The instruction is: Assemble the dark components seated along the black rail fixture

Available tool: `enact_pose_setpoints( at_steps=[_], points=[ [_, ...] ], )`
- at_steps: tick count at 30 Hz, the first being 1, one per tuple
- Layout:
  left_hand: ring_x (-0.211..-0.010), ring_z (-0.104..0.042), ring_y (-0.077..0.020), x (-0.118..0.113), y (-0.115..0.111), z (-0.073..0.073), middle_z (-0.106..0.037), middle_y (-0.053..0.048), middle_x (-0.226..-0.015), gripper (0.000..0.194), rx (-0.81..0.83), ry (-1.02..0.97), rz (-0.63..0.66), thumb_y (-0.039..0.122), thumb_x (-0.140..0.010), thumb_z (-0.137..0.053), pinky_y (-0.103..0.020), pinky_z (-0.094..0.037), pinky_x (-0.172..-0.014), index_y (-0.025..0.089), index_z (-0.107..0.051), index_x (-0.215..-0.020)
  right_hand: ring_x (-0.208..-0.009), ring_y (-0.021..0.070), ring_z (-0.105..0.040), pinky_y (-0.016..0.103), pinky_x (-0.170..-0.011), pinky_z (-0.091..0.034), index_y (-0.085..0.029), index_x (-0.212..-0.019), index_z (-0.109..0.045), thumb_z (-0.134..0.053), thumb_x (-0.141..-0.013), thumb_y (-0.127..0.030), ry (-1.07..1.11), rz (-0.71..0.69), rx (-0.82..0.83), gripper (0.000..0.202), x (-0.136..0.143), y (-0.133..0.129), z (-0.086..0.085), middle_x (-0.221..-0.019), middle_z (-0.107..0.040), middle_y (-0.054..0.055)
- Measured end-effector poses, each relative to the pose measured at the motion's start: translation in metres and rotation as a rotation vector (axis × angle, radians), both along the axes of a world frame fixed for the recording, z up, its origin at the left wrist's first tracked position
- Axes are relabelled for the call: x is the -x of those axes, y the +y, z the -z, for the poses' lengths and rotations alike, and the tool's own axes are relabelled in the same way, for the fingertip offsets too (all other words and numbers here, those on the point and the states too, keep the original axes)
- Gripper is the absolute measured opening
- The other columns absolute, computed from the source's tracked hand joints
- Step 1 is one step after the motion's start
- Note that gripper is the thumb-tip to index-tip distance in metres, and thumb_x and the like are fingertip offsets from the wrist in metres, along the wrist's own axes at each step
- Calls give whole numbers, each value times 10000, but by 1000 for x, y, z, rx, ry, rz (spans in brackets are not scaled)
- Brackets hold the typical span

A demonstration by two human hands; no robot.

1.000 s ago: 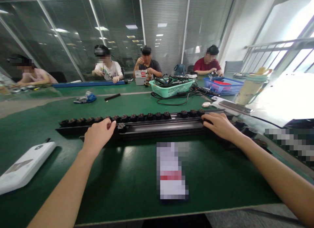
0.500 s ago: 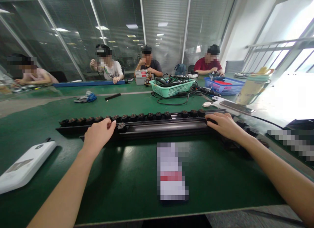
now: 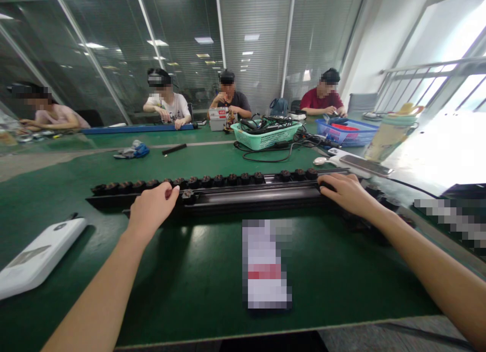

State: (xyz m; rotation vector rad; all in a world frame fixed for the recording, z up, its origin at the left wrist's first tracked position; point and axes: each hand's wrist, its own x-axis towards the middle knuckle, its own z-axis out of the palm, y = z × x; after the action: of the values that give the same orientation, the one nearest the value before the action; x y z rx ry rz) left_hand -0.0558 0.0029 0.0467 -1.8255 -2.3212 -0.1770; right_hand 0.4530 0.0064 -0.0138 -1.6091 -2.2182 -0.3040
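Observation:
Two long black rails lie side by side across the green table. The far rail (image 3: 114, 196) carries a row of round black parts. On the near rail (image 3: 258, 196), one round black part (image 3: 188, 196) sits just right of my left hand (image 3: 155, 203). That hand is closed at the near rail's left portion; what its fingers grip is hidden. My right hand (image 3: 343, 190) has its fingers curled over a dark part at the right end of the near rail, its shape mostly covered.
A blurred-out phone-like object (image 3: 266, 286) lies in front of the rails. A white device (image 3: 41, 253) is at left. Farther back are a green basket of cables (image 3: 268, 138), a blue basket (image 3: 347, 135), a bottle (image 3: 391, 137) and several people.
My hands and the rails look unmoved. Across the table, the person in white has lowered a raised hand toward the blue bar.

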Motion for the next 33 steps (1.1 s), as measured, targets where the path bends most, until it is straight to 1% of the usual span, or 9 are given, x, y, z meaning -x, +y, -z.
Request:
enact_pose_setpoints(
  at_steps=[9,14,21,27,29,33],
  points=[
    [-950,-690,-374,-1,-2,-2,-724,-169,-973,535,4,-9,6,593,-965,-244,-411,-493,-760,242,-644,-1010,-1008,294,-648,474,-925,-392,-237,-1108,-632,-365,-1001,-414,-16,14,-3,338,0,-1,1,-1136,-721,110],
    [-951,-691,-383,0,0,0,-726,-171,-975,544,-5,-9,9,591,-965,-248,-420,-496,-759,241,-660,-1024,-1006,296,-652,468,-917,-398,-242,-1081,-652,-392,-979,-416,-12,18,-22,329,-3,0,0,-1119,-733,105],
    [-942,-693,-377,1,0,1,-731,-172,-971,564,-7,-2,12,602,-968,-237,-411,-496,-752,242,-666,-1032,-1013,299,-663,466,-934,-407,-242,-1099,-658,-389,-978,-433,-28,39,-31,352,-9,1,1,-1109,-738,107],
    [-954,-697,-360,1,0,0,-738,-162,-980,551,0,18,5,603,-974,-236,-394,-499,-760,245,-653,-1007,-1037,320,-665,477,-928,-412,-235,-1063,-658,-442,-926,-420,24,37,-53,316,-7,0,-1,-1096,-748,108],
    [-956,-697,-352,1,0,0,-738,-157,-980,549,2,24,3,603,-976,-231,-386,-497,-759,245,-647,-1000,-1009,324,-666,481,-919,-411,-235,-1066,-642,-449,-916,-419,32,47,-58,306,-6,0,-1,-1056,-748,108],
    [-951,-693,-361,0,0,0,-730,-158,-975,545,1,16,6,605,-971,-229,-392,-488,-749,245,-637,-991,-878,316,-659,482,-896,-405,-231,-1159,-573,-464,-917,-436,38,77,-55,335,-7,0,-1,-951,-739,102]
  ],
)
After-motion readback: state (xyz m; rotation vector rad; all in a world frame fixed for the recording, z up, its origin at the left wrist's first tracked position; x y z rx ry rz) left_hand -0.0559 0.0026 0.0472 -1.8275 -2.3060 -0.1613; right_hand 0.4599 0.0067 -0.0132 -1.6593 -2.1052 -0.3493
